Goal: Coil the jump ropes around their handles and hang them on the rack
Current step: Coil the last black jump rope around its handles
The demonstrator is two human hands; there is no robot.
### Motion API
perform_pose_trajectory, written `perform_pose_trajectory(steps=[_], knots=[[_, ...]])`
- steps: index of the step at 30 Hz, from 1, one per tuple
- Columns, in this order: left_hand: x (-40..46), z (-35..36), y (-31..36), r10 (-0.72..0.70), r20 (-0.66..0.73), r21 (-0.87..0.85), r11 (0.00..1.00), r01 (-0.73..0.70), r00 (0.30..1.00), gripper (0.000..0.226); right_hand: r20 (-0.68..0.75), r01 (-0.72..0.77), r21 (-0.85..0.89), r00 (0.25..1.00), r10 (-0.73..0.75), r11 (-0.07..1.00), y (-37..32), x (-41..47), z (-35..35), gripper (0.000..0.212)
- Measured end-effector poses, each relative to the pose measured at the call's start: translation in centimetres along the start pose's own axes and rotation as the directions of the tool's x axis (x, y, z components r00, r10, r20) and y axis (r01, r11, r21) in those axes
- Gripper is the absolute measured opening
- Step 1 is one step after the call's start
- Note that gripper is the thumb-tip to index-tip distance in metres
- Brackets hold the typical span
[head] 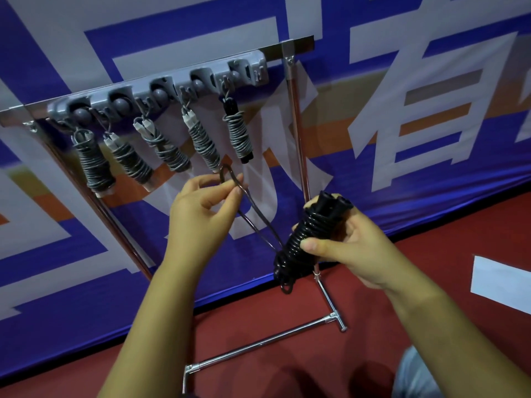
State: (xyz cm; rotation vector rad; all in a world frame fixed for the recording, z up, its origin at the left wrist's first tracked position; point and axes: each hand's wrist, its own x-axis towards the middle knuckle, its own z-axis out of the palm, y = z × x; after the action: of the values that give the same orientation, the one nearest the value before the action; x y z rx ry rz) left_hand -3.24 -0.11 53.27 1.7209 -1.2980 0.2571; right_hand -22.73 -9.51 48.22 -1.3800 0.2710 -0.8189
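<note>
Across the upper left of the frame a grey holder strip [161, 90] sits on the top bar of a chrome rack [297, 116], slanting up toward the right. Five coiled jump ropes hang from its hooks. The leftmost bundle [93, 163] is grey cord wound thick over pale handles. The second bundle [130, 162] and third bundle [165, 149] look the same and tilt down to the right, as does the fourth bundle [202, 146]. The fifth bundle [238, 133] hangs nearly upright, grey cord over black handles.

Just below the fourth and fifth bundles, at centre frame, the left hand [201, 208] pinches a small loop [228, 175] of black cord between thumb and forefinger; the loop stands up above the fingertips. From the pinch two strands of the cord run down and right, close together, to the black jump rope [304, 239] at centre right.

That rope is glossy black, wound in many tight turns round two black handles laid side by side, whose ends stick out at the upper end of the bundle. The bundle tilts, upper end to the right, and a bit of cord hangs off its lower end. The right hand [353, 248] grips it from the right, thumb pressed across the coils and fingers curled behind.

Behind stands a blue and white banner [431, 81]; below is red floor [402, 326], where the rack's foot bar [264, 341] lies.
</note>
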Motion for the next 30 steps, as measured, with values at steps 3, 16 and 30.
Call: perform_pose_trajectory(steps=[3, 16, 30], knots=[[0.2, -0.7, -0.5, 0.276, 0.043, 0.147, 0.949, -0.279, 0.960, 0.019, 0.088, -0.039, 0.123, 0.996, 0.028, 0.992, -0.5, -0.3, -0.3, 0.048], [-2.0, 3.0, -2.7, 0.274, 0.251, -0.083, 0.962, -0.262, 0.928, 0.015, 0.169, -0.084, 0.483, 0.986, 0.001, 0.871, -1.3, -1.7, -0.3, 0.059], [-5.4, 6.4, 0.7, -0.117, 0.339, -0.496, 0.821, 0.283, 0.934, 0.017, -0.087, 0.140, 0.631, 0.990, -0.109, 0.763, -2.8, 0.5, 0.9, 0.048]])
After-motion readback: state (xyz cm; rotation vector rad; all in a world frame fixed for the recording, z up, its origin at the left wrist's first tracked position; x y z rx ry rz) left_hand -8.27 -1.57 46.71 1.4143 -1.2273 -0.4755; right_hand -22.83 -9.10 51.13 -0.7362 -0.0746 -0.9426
